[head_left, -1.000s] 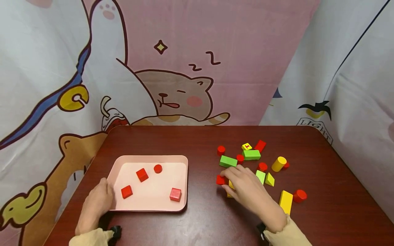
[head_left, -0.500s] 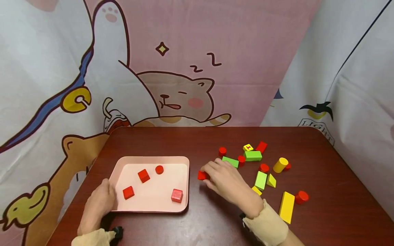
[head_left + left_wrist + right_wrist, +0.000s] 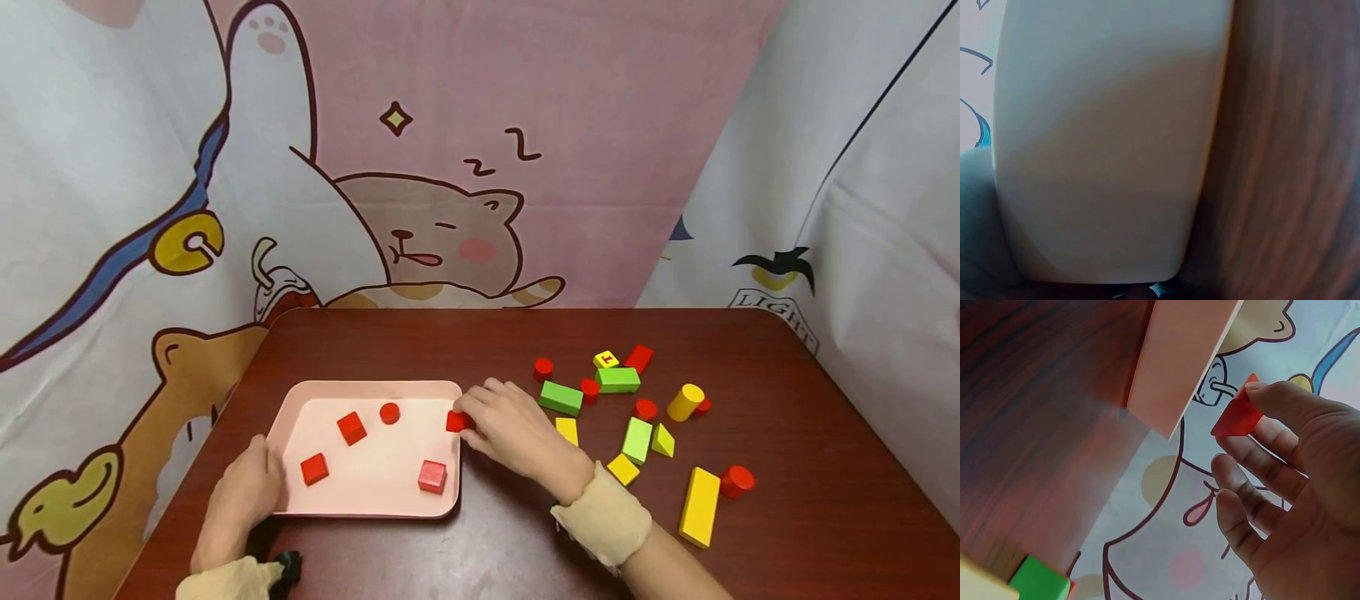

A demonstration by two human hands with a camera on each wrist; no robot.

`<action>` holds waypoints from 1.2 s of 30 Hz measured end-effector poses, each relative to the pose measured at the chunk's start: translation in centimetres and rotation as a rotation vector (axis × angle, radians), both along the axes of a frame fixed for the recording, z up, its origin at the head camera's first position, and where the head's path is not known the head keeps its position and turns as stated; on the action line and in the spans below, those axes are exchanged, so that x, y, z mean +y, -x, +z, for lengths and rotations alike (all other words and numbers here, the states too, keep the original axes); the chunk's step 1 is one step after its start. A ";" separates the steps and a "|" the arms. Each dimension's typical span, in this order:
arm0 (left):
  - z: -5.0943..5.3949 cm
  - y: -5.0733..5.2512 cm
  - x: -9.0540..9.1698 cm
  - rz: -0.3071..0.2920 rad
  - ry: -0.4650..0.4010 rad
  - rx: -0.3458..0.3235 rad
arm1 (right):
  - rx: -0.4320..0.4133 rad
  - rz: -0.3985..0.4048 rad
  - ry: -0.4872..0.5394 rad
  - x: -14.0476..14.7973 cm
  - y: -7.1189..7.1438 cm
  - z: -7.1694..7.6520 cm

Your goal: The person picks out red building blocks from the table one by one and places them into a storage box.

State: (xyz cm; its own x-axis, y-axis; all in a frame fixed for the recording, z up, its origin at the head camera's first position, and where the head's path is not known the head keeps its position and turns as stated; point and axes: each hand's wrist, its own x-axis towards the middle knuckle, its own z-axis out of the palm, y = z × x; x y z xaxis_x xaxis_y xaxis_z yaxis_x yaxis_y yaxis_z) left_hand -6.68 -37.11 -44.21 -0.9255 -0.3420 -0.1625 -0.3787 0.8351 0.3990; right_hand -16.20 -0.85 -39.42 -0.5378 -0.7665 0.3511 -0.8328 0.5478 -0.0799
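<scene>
At the right rim of the pink tray [image 3: 367,500], my right hand [image 3: 517,429] pinches a red block [image 3: 455,421] between thumb and fingers. The right wrist view shows that red block [image 3: 1239,415] as a triangular piece, with my right hand [image 3: 1310,469] holding it beside the tray's outer wall [image 3: 1175,356]. My left hand [image 3: 243,496] grips the tray's left edge. Inside the tray lie two red blocks [image 3: 351,427] [image 3: 314,468], a red disc [image 3: 389,413] and a pinkish-red cube [image 3: 432,476]. In the left wrist view the tray [image 3: 1110,156] fills the middle.
Right of the tray, green blocks [image 3: 561,398], yellow blocks [image 3: 699,507], a yellow cylinder [image 3: 686,402] and several red pieces [image 3: 737,481] lie scattered on the brown table [image 3: 525,533]. A printed cloth [image 3: 585,150] hangs behind the table.
My right hand has moved left from among the scattered blocks to the tray's right rim, carrying the red block. My left hand has stayed on the tray's edge.
</scene>
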 end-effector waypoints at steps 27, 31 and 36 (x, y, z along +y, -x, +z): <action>0.0 -0.2 0.0 -0.015 0.014 0.030 | -0.120 -0.024 -0.081 -5.5 2.3 -1.9; -0.1 -0.2 0.0 -0.015 0.010 0.029 | -0.124 -0.043 -0.094 -6.1 2.6 -2.5; 0.0 -0.1 0.0 -0.013 0.006 0.016 | -0.108 -0.059 -0.099 -6.8 2.8 -2.9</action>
State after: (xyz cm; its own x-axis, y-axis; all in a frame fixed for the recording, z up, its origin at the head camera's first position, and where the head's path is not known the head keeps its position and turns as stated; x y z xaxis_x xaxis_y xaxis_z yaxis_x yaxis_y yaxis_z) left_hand -6.54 -37.08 -44.21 -0.9323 -0.3311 -0.1455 -0.3616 0.8423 0.3997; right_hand -18.99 -7.61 -42.36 -0.6136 -0.7604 0.2128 -0.7883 0.6052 -0.1105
